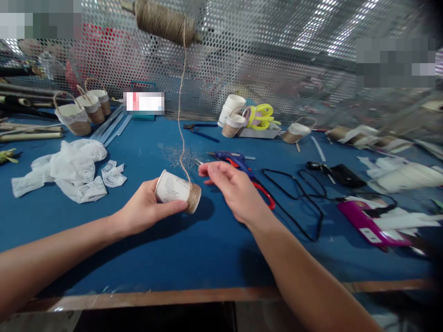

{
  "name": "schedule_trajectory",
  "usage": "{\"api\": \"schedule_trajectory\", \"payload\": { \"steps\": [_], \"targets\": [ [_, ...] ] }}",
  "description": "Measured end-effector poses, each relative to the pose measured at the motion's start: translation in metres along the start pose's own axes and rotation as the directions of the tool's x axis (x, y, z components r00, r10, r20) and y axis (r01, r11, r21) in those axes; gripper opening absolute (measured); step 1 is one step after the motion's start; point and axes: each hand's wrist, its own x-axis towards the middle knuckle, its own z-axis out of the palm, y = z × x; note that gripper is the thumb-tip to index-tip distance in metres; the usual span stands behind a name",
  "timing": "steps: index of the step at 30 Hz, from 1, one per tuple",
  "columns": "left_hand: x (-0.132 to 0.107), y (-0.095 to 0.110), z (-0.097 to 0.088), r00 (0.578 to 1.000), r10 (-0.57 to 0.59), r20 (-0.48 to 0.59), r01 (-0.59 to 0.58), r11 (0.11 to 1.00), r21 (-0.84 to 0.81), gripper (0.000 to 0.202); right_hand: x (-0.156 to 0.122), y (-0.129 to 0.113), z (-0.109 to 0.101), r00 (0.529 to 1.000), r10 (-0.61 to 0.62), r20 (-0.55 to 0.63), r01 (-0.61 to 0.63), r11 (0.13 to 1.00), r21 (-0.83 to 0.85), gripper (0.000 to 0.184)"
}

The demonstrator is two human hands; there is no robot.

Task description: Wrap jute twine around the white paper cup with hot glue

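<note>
My left hand [145,205] is wrapped around a white paper cup [171,188], tilted on its side above the blue table. Brown jute twine is wound in a band [194,198] around the cup's base end. From that band a single strand of twine [180,106] runs up to a large spool [164,22]. To the right of the cup, my right hand [235,186] hovers apart from it, fingers loosely curled and nothing visible in them. Partly hidden behind that hand are a blue glue gun [224,157] and scissors with red handles [268,196].
White lace [74,166] lies left, below several finished little baskets [74,120]. Pliers [204,131], stacked cups [230,108] and a yellow roll [261,116] stand at the back. A black cable [294,216] and a magenta box [367,223] are right.
</note>
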Motion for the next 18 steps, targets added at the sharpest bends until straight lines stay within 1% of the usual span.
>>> {"api": "schedule_trajectory", "payload": {
  "steps": [1, 2, 3, 5, 8, 9, 11, 13, 15, 18],
  "targets": [
    [0.0, 0.0, 0.0, 1.0, -0.013, -0.006, 0.013, 1.0, -0.022, 0.024, 0.001, 0.0, -0.003, 0.999, -0.022, -0.038, 0.021, 1.0, -0.016, 0.03],
    [0.001, 0.001, 0.0, 1.0, -0.022, -0.006, 0.022, 0.999, -0.039, 0.023, 0.002, -0.001, -0.005, 0.998, -0.03, -0.046, 0.028, 0.999, -0.031, 0.03],
    [0.001, 0.001, 0.0, 1.0, -0.029, -0.004, 0.028, 0.998, -0.051, 0.022, 0.002, -0.002, -0.006, 0.999, -0.032, -0.026, 0.03, 0.998, -0.053, 0.03],
    [0.0, 0.002, 0.0, 0.999, -0.036, 0.006, 0.036, 0.998, -0.06, 0.02, 0.001, -0.007, -0.005, 0.995, -0.052, 0.081, 0.061, 0.991, -0.121, 0.028],
    [0.0, 0.004, 0.002, 0.999, -0.035, 0.025, 0.037, 0.998, -0.054, 0.018, -0.003, -0.014, 0.003, 0.958, -0.137, 0.252, 0.182, 0.969, -0.166, 0.024],
    [0.0, 0.004, 0.002, 0.999, -0.034, 0.033, 0.036, 0.998, -0.052, 0.017, -0.004, -0.016, 0.007, 0.944, -0.167, 0.285, 0.218, 0.963, -0.157, 0.023],
    [0.0, 0.004, 0.003, 0.998, -0.041, 0.048, 0.043, 0.998, -0.052, 0.016, -0.004, -0.018, 0.013, 0.932, -0.197, 0.303, 0.25, 0.957, -0.145, 0.022],
    [0.0, 0.004, 0.003, 0.996, -0.052, 0.069, 0.056, 0.997, -0.06, 0.017, -0.004, -0.019, 0.017, 0.943, -0.173, 0.286, 0.216, 0.968, -0.129, 0.02],
    [-0.001, 0.004, 0.002, 0.993, -0.064, 0.103, 0.071, 0.995, -0.067, 0.019, -0.003, -0.018, 0.019, 0.958, -0.093, 0.27, 0.122, 0.988, -0.092, 0.019],
    [-0.002, 0.005, 0.001, 0.986, -0.081, 0.143, 0.092, 0.993, -0.069, 0.017, -0.004, -0.017, 0.021, 0.963, 0.019, 0.271, -0.013, 1.0, -0.023, 0.015]
  ]
}}
